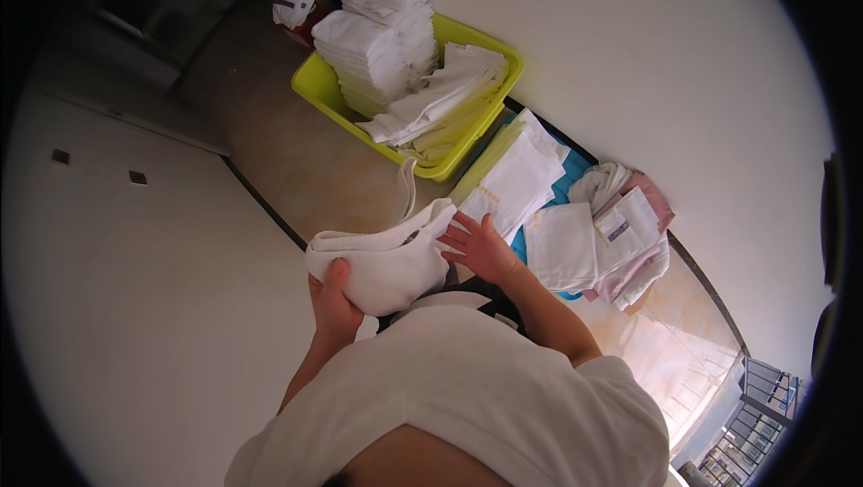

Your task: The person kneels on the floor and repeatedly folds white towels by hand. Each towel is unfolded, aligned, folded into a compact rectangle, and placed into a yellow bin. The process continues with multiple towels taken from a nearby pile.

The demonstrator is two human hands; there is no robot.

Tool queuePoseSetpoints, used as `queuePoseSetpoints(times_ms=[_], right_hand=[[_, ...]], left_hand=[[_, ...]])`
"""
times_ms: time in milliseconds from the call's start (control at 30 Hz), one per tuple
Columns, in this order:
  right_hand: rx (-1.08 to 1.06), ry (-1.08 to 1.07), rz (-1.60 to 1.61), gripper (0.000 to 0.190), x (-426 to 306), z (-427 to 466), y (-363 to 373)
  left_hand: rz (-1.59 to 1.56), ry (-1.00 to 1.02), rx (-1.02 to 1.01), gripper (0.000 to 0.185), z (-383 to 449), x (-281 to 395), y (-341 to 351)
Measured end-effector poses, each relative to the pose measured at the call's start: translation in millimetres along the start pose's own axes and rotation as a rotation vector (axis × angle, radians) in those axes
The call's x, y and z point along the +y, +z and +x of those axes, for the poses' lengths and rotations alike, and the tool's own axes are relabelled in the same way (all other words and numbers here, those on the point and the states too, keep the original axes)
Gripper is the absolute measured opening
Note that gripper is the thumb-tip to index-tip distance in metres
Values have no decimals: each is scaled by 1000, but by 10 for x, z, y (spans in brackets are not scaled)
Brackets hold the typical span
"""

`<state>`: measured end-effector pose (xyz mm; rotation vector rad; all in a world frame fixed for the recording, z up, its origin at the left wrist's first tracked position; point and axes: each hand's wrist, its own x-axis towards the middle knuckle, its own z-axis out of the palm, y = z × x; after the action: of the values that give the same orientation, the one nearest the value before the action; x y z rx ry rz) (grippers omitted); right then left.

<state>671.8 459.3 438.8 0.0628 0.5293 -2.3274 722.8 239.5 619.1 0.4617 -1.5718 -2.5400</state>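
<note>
A white folded cloth (391,271), possibly a towel, is held up before my chest. My left hand (335,302) grips its left end, thumb on top and the other fingers hidden behind or underneath. A loose strip of the cloth sticks up at the far side. Beside the cloth's right end is my right hand (482,248), fingers spread; whether the fingertips touch the fabric, I cannot tell. Right of that hand lie folded white cloths (516,177) with yellowish markings, partly covering a blue plastic surface (573,173).
A yellow-green plastic tub (323,103) by the wall holds tall stacks of folded white cloths (367,49) and looser ones. Pink fabric (647,194) and more white cloths (620,224) form a pile at right. Behind the tub stands a red container (307,29) with a white cloth on it.
</note>
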Motion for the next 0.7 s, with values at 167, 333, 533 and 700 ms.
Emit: queuePoseSetpoints(times_ms=[167, 333, 533, 700], right_hand=[[-81, -132, -494, 53, -86, 12, 150], [-10, -187, -382, 30, -10, 389, 290], [84, 118, -238, 23, -70, 424, 269], [83, -70, -444, 12, -340, 294, 477]], left_hand=[[-46, 49, 44, 29, -159, -42, 52], [3, 59, 81, 27, -278, -69, 5], [20, 132, 160, 28, -448, -178, -66], [366, 137, 189, 33, -466, -55, -87]])
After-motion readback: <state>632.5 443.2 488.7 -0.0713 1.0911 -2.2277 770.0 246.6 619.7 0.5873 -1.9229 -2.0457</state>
